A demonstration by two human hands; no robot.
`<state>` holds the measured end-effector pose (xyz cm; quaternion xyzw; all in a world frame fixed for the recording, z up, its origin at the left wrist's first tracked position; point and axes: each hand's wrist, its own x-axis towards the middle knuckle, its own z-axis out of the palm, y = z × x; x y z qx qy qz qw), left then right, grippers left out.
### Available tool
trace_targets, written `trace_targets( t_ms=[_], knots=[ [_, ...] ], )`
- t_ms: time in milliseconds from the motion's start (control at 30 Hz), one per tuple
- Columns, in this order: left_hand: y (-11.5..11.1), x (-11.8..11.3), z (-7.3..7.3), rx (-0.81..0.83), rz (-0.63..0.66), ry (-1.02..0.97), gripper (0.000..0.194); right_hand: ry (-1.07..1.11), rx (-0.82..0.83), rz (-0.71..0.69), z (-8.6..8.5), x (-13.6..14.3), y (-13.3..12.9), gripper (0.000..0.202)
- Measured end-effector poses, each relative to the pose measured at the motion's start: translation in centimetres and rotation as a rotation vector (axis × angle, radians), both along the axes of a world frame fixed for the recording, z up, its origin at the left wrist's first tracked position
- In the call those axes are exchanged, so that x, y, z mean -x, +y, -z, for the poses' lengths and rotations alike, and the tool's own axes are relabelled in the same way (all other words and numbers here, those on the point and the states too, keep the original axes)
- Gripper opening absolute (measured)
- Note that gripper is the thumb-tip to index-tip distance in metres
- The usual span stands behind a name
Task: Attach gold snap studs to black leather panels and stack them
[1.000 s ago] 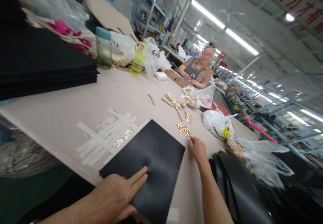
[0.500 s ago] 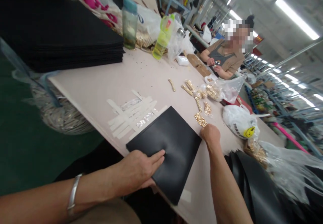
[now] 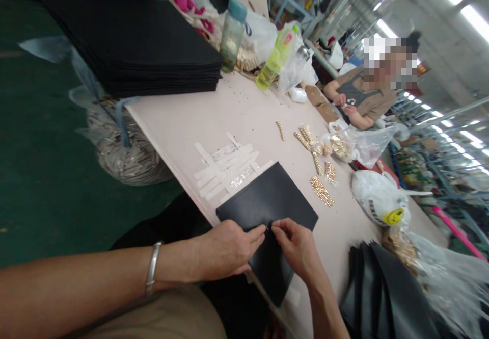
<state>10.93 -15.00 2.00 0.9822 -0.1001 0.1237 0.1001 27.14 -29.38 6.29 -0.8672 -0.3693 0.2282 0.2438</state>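
Observation:
A black leather-like panel point(image 3: 267, 191) lies at the table's near edge, part of it jutting past the edge. My left hand point(image 3: 229, 247) has its index and middle fingers stretched together on top of the panel, with the rest of the hand reaching under its edge, so the panel is held between. At those fingertips a tiny shiny point shows on the panel's middle. My right hand point(image 3: 296, 242) pinches thumb and index finger just beside it; whatever sits in the pinch is too small to name. Small gold metal pieces point(image 3: 321, 191) lie beyond the panel.
White tape strips point(image 3: 225, 168) cover part of the table point(image 3: 244, 114). A tall black sheet stack point(image 3: 153, 58) stands far left, near two bottles point(image 3: 233, 35). More black pieces point(image 3: 378, 288) hang at right, by a white plastic bag point(image 3: 376, 196). A co-worker point(image 3: 367, 94) sits across.
My right hand has come from the gold pieces to the panel's middle, beside my left fingertips. My left hand keeps its place on the panel. The whole view has shifted.

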Motion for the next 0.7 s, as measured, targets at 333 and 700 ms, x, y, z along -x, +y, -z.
trace_targets(
  t_ms=[333,700],
  knots=[
    [-0.1,0.0,0.3,0.008,0.016,-0.010,0.068,-0.082,0.110,-0.037,-1.0,1.0,1.2,0.020],
    [0.1,-0.1,0.2,0.024,0.048,-0.017,0.065,-0.060,0.242,-0.032,-1.1,0.2,2.7,0.018]
  ],
)
